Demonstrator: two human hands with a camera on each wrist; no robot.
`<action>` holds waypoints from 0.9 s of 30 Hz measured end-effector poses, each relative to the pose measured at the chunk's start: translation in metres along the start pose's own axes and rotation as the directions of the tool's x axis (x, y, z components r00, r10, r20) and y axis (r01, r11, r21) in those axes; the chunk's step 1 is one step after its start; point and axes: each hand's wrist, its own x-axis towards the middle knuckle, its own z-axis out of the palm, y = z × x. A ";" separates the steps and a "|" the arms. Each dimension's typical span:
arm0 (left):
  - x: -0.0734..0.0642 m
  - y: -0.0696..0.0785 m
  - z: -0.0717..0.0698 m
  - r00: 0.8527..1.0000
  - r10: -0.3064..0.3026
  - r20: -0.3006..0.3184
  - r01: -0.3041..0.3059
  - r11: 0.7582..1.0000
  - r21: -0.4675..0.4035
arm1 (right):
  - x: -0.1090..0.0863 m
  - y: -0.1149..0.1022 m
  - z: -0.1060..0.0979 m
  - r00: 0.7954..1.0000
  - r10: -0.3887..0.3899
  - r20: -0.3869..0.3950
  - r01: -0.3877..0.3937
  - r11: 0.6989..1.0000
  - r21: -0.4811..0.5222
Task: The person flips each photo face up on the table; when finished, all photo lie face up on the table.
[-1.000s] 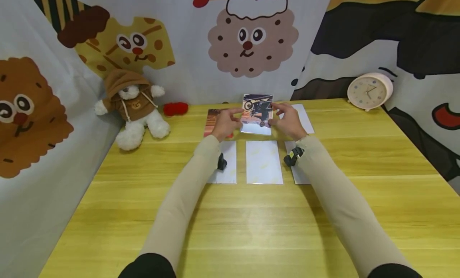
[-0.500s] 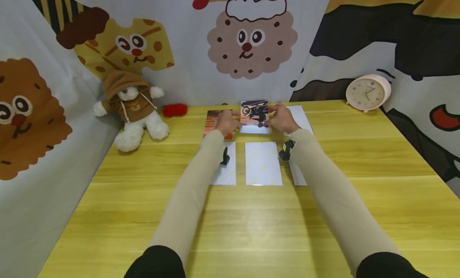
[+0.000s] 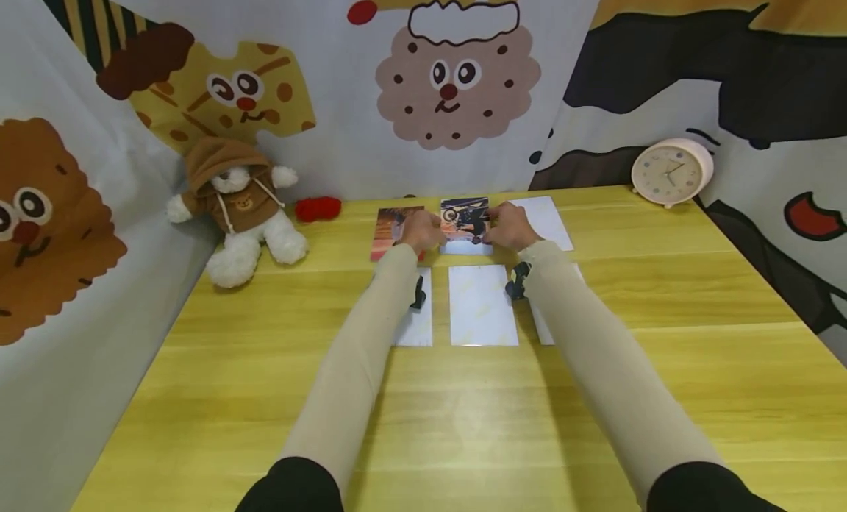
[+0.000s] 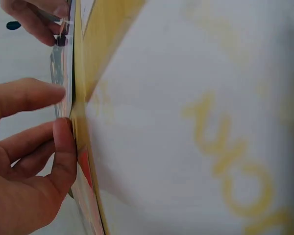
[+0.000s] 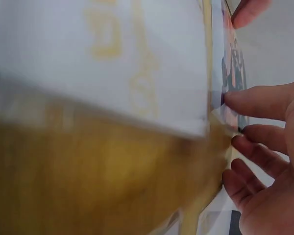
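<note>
Near the table's back edge, a photo card [image 3: 466, 221] with a dark motorbike picture lies low over a white card [image 3: 466, 248], whose front strip shows. My left hand [image 3: 422, 231] holds the photo card's left edge, and in the left wrist view the fingertips [image 4: 59, 94] are right at that edge. From the other side my right hand [image 3: 511, 226] pinches the right edge, with thumb and fingers at the corner in the right wrist view. A reddish picture card [image 3: 385, 236] lies partly hidden under my left hand. Beside my right hand is another white card [image 3: 548, 221].
In front is a row of white cards, the middle card [image 3: 483, 306] in full view and the outer ones partly covered by my forearms. A plush bear [image 3: 241, 207] and a red object [image 3: 318, 209] sit back left. A round clock [image 3: 671, 173] stands back right.
The photo card has come down and slightly toward me, from raised and tilted to low over the white card. Both hands moved down with it, still at its two sides.
</note>
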 end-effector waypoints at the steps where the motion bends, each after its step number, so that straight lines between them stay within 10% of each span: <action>1: -0.001 -0.001 0.001 1.000 0.005 -0.002 -0.005 1.000 0.017 | 0.000 -0.001 0.001 1.000 0.003 0.003 -0.003 1.000 -0.014; 17: -0.006 0.003 -0.005 0.995 0.074 0.065 -0.082 0.988 0.130 | 0.000 -0.004 0.004 0.999 0.039 0.005 -0.039 0.995 -0.087; 27: -0.008 0.011 -0.008 0.993 0.100 0.056 -0.098 0.994 -0.037 | -0.007 0.002 -0.015 1.000 0.006 0.001 -0.006 0.999 -0.050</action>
